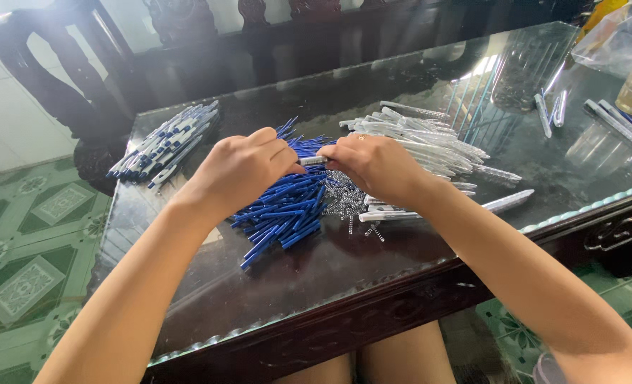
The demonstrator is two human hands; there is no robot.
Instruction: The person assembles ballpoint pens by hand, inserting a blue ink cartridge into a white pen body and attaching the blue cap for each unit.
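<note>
glossy glass tabletop (pixel 373 277), plastic refills (pixel 287 206) (blue)

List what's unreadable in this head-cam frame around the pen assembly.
- Pen part pinched between left hand and right hand: fingers cover most of it.
- Springs: too small to count, partly under the right hand.
- Blue refills: the pile's top is hidden by both hands.
- Plastic bag, top right: cut off by the frame edge, contents unclear.

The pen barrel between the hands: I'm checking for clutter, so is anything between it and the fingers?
Nothing visible. The left hand and right hand both pinch the clear pen barrel directly, above the blue refills and small springs.
</note>
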